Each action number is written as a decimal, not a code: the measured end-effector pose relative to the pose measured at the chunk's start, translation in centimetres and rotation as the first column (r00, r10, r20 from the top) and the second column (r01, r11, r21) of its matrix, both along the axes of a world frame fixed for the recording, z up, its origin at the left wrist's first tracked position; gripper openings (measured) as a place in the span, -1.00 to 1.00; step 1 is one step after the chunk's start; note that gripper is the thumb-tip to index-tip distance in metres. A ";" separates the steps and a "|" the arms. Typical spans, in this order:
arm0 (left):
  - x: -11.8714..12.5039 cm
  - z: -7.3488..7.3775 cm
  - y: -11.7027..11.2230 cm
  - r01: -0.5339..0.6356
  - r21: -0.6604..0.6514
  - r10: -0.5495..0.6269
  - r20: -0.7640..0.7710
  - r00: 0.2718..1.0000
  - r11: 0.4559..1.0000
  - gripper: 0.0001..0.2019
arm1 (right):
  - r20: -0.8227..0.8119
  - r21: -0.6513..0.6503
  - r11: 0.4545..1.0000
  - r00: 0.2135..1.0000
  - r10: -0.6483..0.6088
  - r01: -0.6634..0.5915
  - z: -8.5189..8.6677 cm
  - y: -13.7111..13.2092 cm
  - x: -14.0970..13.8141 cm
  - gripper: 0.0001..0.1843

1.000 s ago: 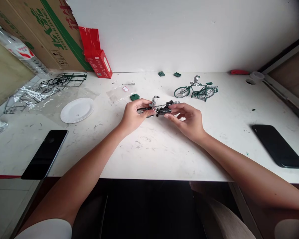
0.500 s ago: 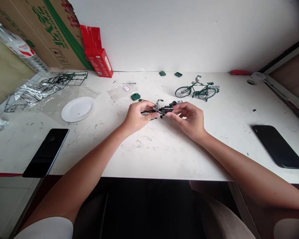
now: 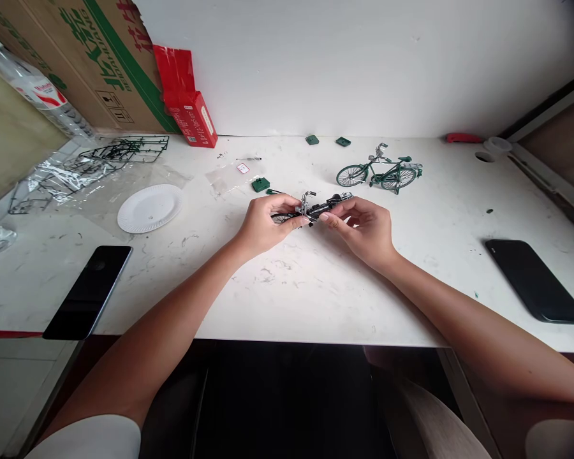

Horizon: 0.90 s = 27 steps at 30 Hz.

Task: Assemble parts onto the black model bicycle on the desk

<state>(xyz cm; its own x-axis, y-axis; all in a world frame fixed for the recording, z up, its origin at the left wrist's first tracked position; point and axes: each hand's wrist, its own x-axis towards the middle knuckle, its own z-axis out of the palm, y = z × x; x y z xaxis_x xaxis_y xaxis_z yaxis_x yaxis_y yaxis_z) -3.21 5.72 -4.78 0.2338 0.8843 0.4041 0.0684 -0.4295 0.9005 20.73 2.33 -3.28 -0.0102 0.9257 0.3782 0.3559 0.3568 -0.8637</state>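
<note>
Between my two hands is a black model bicycle (image 3: 321, 208) with silver handlebars, tilted just above the white table (image 3: 277, 299). My left hand (image 3: 266, 222) is closed on its front end, thumb and fingers by the front wheel and handlebars. My right hand (image 3: 363, 226) pinches the frame toward the rear, and its fingers hide part of the back wheel. Behind my right hand a green model bicycle (image 3: 380, 172) stands upright on the table. A small green block (image 3: 260, 184) lies beyond my left hand, with a thin dark rod beside it.
At left are a white paper plate (image 3: 150, 209), clear plastic bags, dark green sprue frames (image 3: 124, 150) and a plastic bottle (image 3: 33, 86). A red box (image 3: 191, 118) leans by the carton. Phones lie on the left (image 3: 88, 293) and right (image 3: 536, 280). Small green pieces (image 3: 343, 141) sit at the back.
The black model bicycle has turned slightly in my fingers, its frame now showing as a slanted line of tubes. Both hands stay in nearly the same place.
</note>
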 end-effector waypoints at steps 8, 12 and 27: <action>-0.2 0.1 -0.1 0.023 0.035 -0.021 -0.037 0.999 0.999 -0.74 | 0.003 -0.017 1.000 1.000 0.019 -0.019 -0.1 0.1 0.1 -0.34; -0.3 -0.2 0.3 -0.005 0.032 0.006 -0.028 1.000 0.999 -0.77 | -0.024 0.012 0.997 0.997 0.073 -0.073 -0.1 0.6 1.0 -0.35; -1.0 -0.4 1.6 -0.116 0.008 0.115 0.070 0.991 0.993 -0.79 | 0.128 -0.046 0.995 0.988 0.090 -0.085 0.1 3.6 4.7 -0.30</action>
<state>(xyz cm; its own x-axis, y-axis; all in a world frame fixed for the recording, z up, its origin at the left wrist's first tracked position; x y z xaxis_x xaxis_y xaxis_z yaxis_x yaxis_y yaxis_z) -4.19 7.29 -5.17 0.1016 0.8987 0.4267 0.0562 -0.4334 0.8995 25.44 5.96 -3.21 -0.1384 0.9336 0.3304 0.4350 0.3570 -0.8266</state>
